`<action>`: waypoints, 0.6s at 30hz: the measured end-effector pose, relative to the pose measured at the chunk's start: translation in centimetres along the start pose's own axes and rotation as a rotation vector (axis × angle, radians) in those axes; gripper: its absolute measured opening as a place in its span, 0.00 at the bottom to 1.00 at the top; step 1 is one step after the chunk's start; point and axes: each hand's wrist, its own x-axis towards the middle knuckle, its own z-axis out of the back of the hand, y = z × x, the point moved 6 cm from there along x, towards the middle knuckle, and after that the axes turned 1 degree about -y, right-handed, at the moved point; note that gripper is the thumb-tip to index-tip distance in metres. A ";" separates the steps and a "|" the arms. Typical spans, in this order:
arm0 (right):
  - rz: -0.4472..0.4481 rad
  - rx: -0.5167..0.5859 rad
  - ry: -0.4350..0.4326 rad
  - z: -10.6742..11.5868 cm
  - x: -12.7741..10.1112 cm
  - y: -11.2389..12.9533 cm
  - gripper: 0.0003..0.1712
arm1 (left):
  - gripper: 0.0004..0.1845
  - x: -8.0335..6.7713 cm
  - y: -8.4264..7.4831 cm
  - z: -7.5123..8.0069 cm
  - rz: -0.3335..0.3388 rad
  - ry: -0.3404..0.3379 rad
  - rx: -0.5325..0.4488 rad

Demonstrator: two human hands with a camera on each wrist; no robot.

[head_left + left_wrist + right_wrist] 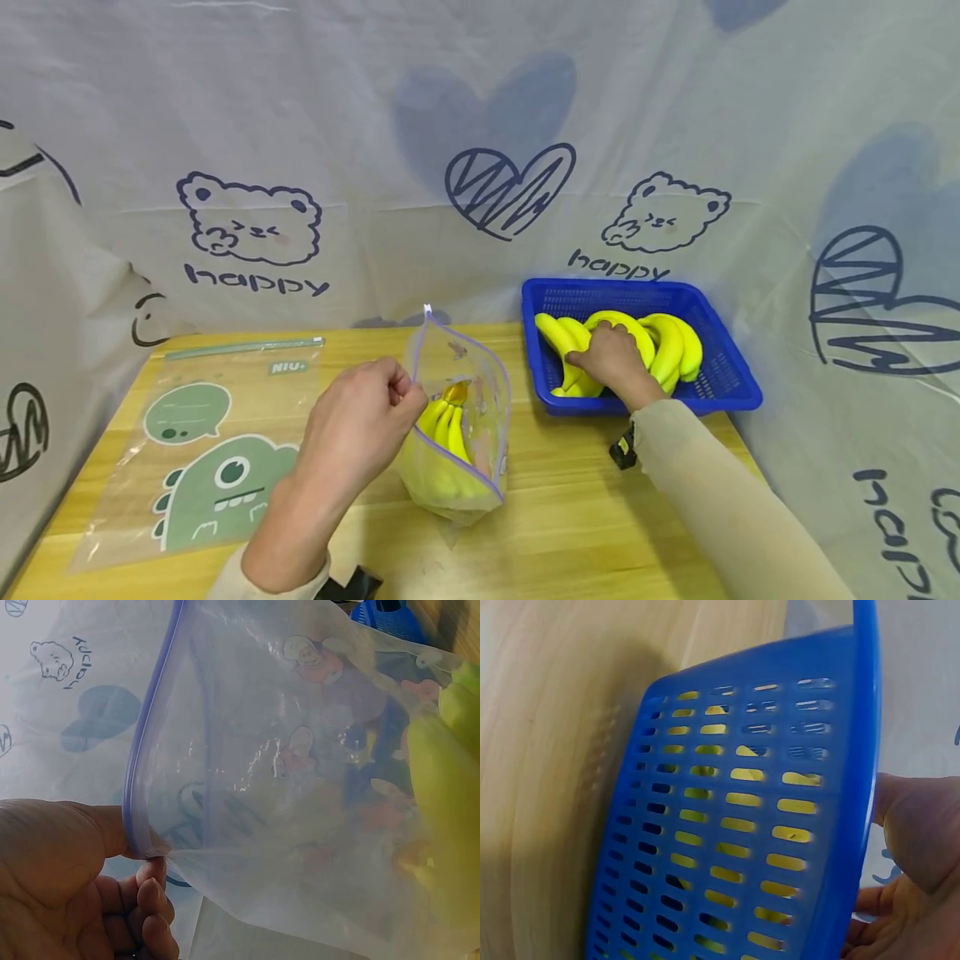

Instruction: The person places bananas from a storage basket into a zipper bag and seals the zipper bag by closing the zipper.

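My left hand (367,421) pinches the purple-edged rim of a clear zip bag (491,375) between thumb and fingers. The bag stands with its mouth spread, and a bunch of yellow bananas (450,425) lies inside it. In the left wrist view, the zip strip (139,750) runs up from the pinching thumb. My right hand (615,358) reaches over the near wall of a blue basket (720,375) and touches the bananas (558,333) in it. Its fingertips are hidden among them. The basket's slotted wall (727,802) blocks most of the right wrist view.
A flat clear bag with a green dinosaur print (232,483) lies on the left of the wooden table (570,533). More bananas (671,346) lie in the basket's right part. A printed cloth (375,125) hangs behind the table and along both sides.
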 end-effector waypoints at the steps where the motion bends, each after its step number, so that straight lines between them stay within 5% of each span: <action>1: -0.021 -0.004 -0.001 0.0 -0.1 -0.1 0.43 | 0.09 0.0 0.0 0.0 0.000 0.001 0.000; 8: -0.056 -0.116 -0.011 -0.7 -0.2 0.5 0.36 | 0.09 0.0 -0.2 -0.1 -0.005 -0.002 0.002; 18: -0.157 -0.101 -0.009 -1.5 0.4 0.7 0.34 | 0.09 -0.1 -0.4 -0.2 -0.010 -0.001 0.002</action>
